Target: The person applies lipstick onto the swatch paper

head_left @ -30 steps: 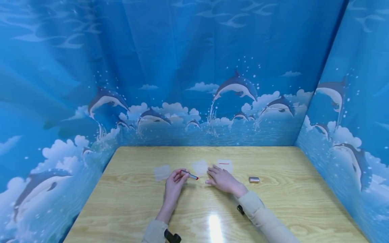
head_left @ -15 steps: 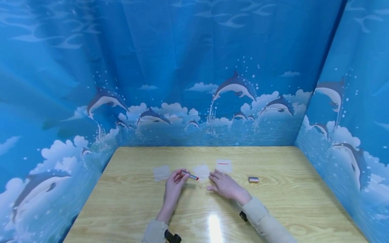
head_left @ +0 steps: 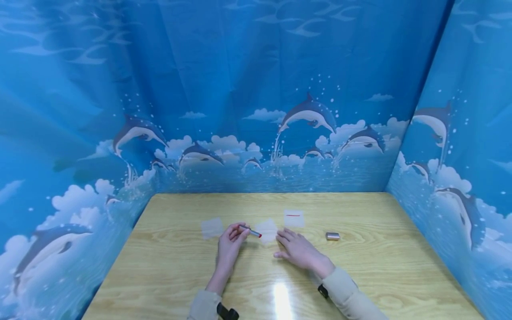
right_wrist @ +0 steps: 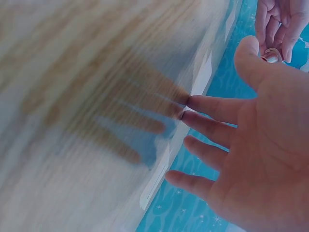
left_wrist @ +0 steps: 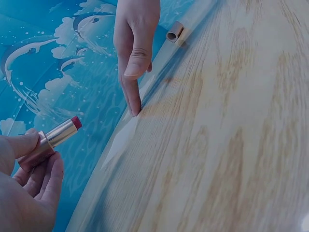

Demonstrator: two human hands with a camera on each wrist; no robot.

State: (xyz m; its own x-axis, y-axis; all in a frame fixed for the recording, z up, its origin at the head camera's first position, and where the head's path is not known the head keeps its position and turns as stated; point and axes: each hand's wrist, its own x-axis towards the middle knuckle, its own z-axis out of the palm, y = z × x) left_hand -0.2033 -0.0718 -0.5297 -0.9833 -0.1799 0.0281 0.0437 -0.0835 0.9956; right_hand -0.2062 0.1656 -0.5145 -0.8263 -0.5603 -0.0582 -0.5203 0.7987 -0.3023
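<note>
A lipstick (left_wrist: 60,134) with its red tip out is pinched between the thumb and fingers of my left hand (head_left: 230,244), held above the table with the tip pointing right. My right hand (head_left: 301,250) has its fingers fairly straight; fingertips touch the right edge of the middle paper square (head_left: 266,230). A second paper square (head_left: 294,221), bearing a red line, lies behind the right hand. The third square (head_left: 211,228) is just left of my left hand. In the right wrist view, the right hand's (right_wrist: 260,150) fingertips meet the paper and tabletop.
The lipstick's metallic cap (head_left: 332,236) lies on its side to the right of my right hand. The wooden table (head_left: 192,271) ends at a blue dolphin-print curtain (head_left: 256,98) at the back and sides. Light glares off the table's front middle.
The right hand has moved slightly right and nearer to me, and the middle paper square has shifted the same way. The left hand keeps the lipstick in nearly the same place.
</note>
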